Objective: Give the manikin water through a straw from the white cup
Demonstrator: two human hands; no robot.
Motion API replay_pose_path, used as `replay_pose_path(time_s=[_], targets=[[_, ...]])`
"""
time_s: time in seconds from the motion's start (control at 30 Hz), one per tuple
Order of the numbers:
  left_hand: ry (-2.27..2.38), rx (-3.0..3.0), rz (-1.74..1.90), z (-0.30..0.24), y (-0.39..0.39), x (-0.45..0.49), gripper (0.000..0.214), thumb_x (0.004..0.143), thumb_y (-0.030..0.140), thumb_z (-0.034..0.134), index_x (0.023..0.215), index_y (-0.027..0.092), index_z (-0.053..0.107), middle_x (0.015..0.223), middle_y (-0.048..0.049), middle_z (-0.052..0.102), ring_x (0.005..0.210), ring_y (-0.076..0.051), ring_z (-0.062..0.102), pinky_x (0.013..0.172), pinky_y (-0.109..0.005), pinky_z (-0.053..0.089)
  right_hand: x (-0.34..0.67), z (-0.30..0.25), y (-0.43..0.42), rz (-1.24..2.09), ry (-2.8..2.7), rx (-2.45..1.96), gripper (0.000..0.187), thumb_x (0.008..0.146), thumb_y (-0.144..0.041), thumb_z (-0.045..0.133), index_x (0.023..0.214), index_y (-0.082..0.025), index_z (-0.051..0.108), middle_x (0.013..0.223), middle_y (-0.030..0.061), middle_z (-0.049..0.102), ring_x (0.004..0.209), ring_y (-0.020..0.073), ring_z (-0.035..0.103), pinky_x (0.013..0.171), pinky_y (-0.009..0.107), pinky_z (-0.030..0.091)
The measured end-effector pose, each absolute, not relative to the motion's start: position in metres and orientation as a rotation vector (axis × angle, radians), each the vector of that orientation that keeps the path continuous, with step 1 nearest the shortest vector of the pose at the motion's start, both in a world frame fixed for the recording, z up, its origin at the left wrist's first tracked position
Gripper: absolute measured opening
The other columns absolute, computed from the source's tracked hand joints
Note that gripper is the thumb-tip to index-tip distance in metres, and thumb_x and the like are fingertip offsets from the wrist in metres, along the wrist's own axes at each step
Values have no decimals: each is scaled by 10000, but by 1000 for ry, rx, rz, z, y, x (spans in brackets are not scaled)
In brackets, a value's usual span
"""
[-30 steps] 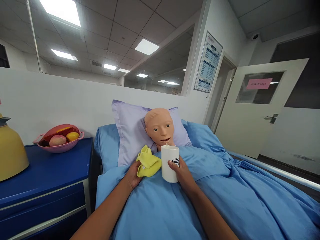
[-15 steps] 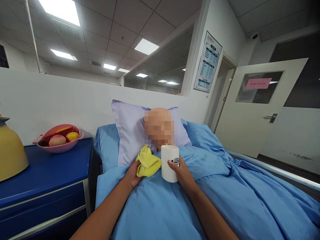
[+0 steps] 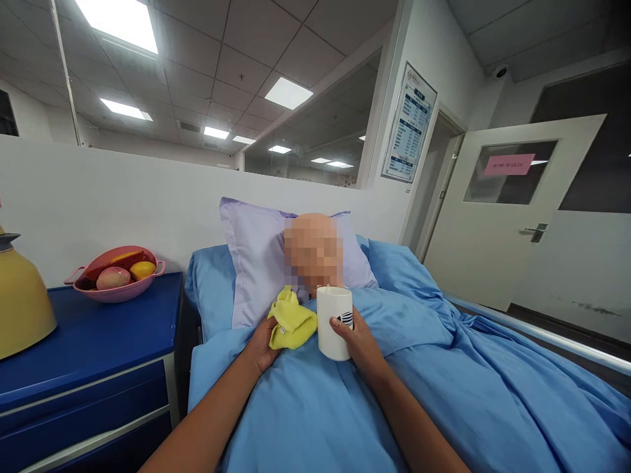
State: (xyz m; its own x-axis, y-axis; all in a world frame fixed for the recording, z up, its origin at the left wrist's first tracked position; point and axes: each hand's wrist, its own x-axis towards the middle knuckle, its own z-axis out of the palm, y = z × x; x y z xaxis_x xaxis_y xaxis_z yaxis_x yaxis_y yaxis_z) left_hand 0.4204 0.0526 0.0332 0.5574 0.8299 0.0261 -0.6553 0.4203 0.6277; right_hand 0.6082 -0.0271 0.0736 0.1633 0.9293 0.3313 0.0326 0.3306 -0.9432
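My right hand (image 3: 355,340) is wrapped round a white mug (image 3: 334,322), held just below the chin of a training manikin (image 3: 312,249) that lies in the bed. A short straw sticks up from the mug toward the manikin's mouth. My left hand (image 3: 261,348) grips a folded yellow cloth (image 3: 290,322) beside the mug, at the manikin's neck. The manikin's head rests on a lilac pillow (image 3: 251,263), and a blue blanket (image 3: 345,407) covers its body.
A blue bedside cabinet (image 3: 93,348) stands left of the bed, with a pink bowl of fruit (image 3: 116,272) and a yellow kettle (image 3: 22,299) on it. A metal bed rail (image 3: 542,335) runs along the right. A white door (image 3: 507,210) stands ajar behind.
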Motion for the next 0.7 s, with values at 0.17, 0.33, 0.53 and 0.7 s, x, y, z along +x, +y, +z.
replay_pose_path(time_s=[0.17,0.33,0.53,0.7], targets=[[312,632,960,34,53,421,388,880,219,590,1246,91,573,1096,-137,719,1053,-247,675,1027,-366,490,607,73,-27,824,-1235,-1028,640,690,-577,767,1163,-202,555,913,33,657,807,208,607,679,304,517],[319,652,954,32,53,420,382,886,238,576,1243,101,574,1087,-129,724,1036,-241,682,1016,-366,497,605,75,-29,828,-1222,-1040,673,675,-595,766,1168,-189,551,917,44,662,820,219,613,686,314,521],[315,672,970,31,53,420,359,887,244,582,1216,102,584,1071,-119,731,1012,-231,689,996,-350,509,606,75,-26,819,-1224,-1039,654,668,-593,769,1135,-182,567,910,49,669,804,216,616,676,309,519],[305,681,947,35,54,422,390,867,232,606,1236,111,573,1072,-117,730,1005,-237,694,978,-359,522,604,73,-27,785,-1202,-1017,640,667,-571,773,1140,-189,571,910,50,680,794,219,626,672,314,523]])
